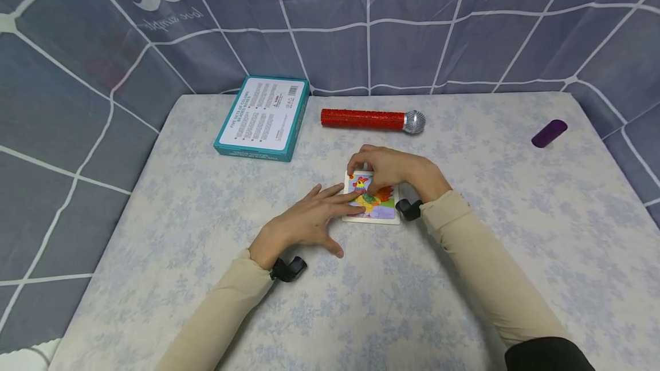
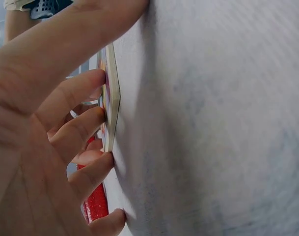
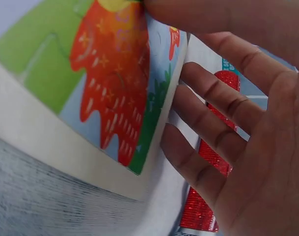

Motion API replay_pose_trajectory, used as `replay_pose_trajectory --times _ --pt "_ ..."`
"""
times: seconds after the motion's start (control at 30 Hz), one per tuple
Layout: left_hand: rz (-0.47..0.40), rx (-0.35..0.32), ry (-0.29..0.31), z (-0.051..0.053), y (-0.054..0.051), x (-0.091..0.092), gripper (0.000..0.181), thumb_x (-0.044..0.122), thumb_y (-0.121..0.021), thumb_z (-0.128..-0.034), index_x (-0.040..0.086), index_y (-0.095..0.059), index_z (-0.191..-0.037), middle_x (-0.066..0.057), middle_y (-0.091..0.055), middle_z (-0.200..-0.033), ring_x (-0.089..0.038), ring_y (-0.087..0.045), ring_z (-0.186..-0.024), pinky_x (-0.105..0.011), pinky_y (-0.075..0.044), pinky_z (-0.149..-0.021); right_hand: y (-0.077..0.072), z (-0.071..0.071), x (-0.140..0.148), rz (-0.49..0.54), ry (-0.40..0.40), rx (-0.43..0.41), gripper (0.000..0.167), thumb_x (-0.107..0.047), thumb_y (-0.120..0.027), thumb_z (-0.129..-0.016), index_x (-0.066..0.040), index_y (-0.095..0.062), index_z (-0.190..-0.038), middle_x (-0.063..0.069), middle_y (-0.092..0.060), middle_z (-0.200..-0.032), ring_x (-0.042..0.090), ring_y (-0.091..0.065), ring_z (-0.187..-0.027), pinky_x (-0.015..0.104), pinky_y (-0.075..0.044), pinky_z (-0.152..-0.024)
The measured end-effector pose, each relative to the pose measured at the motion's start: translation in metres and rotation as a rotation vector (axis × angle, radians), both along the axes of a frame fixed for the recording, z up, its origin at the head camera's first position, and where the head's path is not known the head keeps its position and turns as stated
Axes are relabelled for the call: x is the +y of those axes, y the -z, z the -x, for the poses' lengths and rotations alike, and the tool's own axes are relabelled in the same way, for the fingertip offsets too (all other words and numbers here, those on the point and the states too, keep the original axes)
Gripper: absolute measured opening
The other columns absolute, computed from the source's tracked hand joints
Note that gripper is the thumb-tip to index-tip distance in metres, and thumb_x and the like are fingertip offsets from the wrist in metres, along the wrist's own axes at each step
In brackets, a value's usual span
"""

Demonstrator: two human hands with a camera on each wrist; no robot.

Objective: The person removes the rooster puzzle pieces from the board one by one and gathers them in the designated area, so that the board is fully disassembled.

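Note:
A small jigsaw puzzle [image 1: 382, 211] with a bright rooster picture and a cream border lies flat on the table. My left hand [image 1: 308, 220] spreads over its left side, with two fingertips resting on the picture and the thumb off to the front. In the left wrist view, fingers [image 2: 79, 130] touch the face and edge of the puzzle [image 2: 113, 101]. The right hand [image 1: 390, 168] holds the puzzle from behind: its thumb lies on the picture, and its curled fingers [image 3: 213, 120] meet the far edge in the right wrist view. Both hands partly cover the rooster.
Behind the puzzle lies a red glittery toy microphone [image 1: 363, 119] with a silver head. A teal and white box [image 1: 263, 113] sits at the back left. Far right is a dark purple cylinder [image 1: 549, 133]. Grey-blue checked cloth [image 1: 330, 53] hangs behind the table [image 1: 330, 314].

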State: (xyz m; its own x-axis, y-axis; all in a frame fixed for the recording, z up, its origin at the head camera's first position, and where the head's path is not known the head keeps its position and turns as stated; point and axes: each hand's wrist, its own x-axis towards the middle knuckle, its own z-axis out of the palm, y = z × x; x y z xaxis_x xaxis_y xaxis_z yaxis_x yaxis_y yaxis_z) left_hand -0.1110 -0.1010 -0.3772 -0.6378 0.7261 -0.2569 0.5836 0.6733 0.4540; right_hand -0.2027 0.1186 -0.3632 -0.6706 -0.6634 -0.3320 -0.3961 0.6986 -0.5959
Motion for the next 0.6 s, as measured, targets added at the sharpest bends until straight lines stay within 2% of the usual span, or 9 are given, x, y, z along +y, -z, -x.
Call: replay_pose_trajectory --times 0.2,0.33,0.6 --pt "0.003 -0.001 -0.004 -0.001 -0.002 0.002 0.088 0.044 -0.090 -0.0666 0.026 -0.053 -0.144 0.003 -0.029 -0.160 -0.028 -0.011 -0.150 -0.061 -0.007 -0.116 -0.004 -0.002 -0.001 -0.049 0.012 -0.048 0.054 -0.004 -0.082 -0.073 -0.023 -0.062 -0.120 0.001 -0.050 -0.123 0.022 -0.050 -0.110 0.038 -0.047 -0.090" --pt "0.007 -0.003 -0.005 -0.001 -0.002 0.003 0.087 0.043 -0.090 -0.0667 0.026 -0.053 -0.143 0.002 -0.029 -0.160 -0.029 -0.011 -0.150 -0.061 -0.007 -0.116 -0.007 -0.003 -0.005 -0.093 -0.008 -0.032 0.058 -0.004 -0.085 -0.070 -0.023 -0.062 -0.120 0.001 -0.049 -0.124 0.021 -0.049 -0.111 0.039 -0.044 -0.094" --pt "0.006 -0.003 -0.001 -0.001 -0.002 0.002 0.087 0.043 -0.090 -0.0673 0.026 -0.052 -0.144 0.004 -0.027 -0.160 -0.029 -0.011 -0.150 -0.061 -0.008 -0.116 -0.015 -0.007 -0.013 -0.194 -0.022 0.021 0.056 -0.006 -0.086 -0.069 -0.025 -0.060 -0.116 0.000 -0.050 -0.120 0.020 -0.050 -0.103 0.035 -0.047 -0.080"
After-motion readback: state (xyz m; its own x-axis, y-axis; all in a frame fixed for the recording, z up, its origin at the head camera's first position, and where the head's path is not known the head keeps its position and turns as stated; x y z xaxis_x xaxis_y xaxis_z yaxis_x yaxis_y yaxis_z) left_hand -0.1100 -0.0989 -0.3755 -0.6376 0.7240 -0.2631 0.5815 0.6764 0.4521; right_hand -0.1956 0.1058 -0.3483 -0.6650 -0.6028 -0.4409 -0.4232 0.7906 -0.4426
